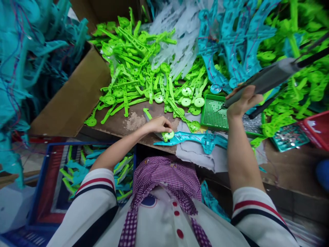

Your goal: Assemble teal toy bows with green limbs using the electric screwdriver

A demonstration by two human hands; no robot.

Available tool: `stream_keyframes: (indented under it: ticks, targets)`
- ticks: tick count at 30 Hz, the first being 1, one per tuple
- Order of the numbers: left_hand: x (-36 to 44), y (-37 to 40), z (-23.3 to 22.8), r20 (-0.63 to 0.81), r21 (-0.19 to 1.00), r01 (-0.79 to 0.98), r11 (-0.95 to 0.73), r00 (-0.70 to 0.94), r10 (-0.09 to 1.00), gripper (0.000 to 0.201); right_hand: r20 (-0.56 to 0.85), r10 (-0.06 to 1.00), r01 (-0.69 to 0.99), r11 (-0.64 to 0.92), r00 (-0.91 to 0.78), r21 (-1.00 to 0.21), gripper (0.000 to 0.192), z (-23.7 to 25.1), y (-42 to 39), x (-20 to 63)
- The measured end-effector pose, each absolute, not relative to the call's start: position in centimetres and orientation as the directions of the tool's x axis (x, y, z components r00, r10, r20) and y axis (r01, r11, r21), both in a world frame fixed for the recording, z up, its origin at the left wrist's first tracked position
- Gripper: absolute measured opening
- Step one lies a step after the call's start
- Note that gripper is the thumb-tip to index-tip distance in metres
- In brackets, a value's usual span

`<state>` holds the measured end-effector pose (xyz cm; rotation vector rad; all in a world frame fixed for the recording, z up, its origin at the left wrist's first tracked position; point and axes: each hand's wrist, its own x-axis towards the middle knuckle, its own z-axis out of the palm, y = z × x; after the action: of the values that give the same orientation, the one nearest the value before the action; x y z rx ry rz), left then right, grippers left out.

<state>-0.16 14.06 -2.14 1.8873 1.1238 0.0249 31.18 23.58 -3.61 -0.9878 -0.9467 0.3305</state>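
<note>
My left hand (160, 124) pinches the round end of a lime-green plastic piece (169, 136) against one end of a long turquoise plastic part (191, 137). The far end of the green piece sticks out beyond my fingers. That turquoise part lies flat along the table's front edge, partly on pale cloth (191, 152). In my right hand (243, 103) is a grey electric screwdriver (267, 77), gripped with its bit pointing left. The bit hovers over a green basket (203, 118) that holds small metal screws (253, 124). I cannot tell whether a screw sits on the bit.
Loose green pieces (131, 61) heap across the worktable (115, 128), with clear plastic pieces (177, 41) behind. Wired turquoise parts (231, 44) stack at the back right. A cardboard box (74, 89) stands left, a blue crate (38, 192) below, a red tray (317, 130) right.
</note>
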Motion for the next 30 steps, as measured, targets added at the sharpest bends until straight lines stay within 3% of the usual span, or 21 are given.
stream_keyframes:
  ticks: [10,17,22,26,28,30]
  targets:
    - [-0.3,14.0,-2.0,-0.385,0.725,0.663,-0.188,0.615,0.688,0.027,0.532,0.615,0.146,0.564,0.582,-0.813,0.058,-4.4,24.1,31.3]
    - [-0.1,14.2,-2.2,-0.442,0.702,0.697,-0.143,0.585,0.680,0.030,0.565,0.717,0.178,0.544,0.408,-0.820,0.055,-5.0,23.7,31.9]
    - [-0.1,14.6,-2.3,-0.469,0.708,0.693,-0.135,0.604,0.644,0.030,0.593,0.619,0.277,0.534,0.515,-0.799,0.065,-3.0,23.8,32.2]
    - [-0.1,15.3,-2.3,-0.479,0.737,0.665,-0.123,0.642,0.599,0.029,0.554,0.528,0.192,0.589,0.643,-0.785,0.079,0.8,21.4,31.0]
    - [0.0,15.6,-2.4,-0.477,0.760,0.640,-0.113,0.667,0.573,0.028,0.533,0.575,0.060,0.643,0.620,-0.764,0.081,2.1,18.6,28.8]
    - [0.0,15.7,-2.7,-0.464,0.776,0.620,-0.118,0.687,0.560,0.028,0.489,0.785,-0.062,0.549,0.381,-0.833,0.084,2.3,15.1,25.5]
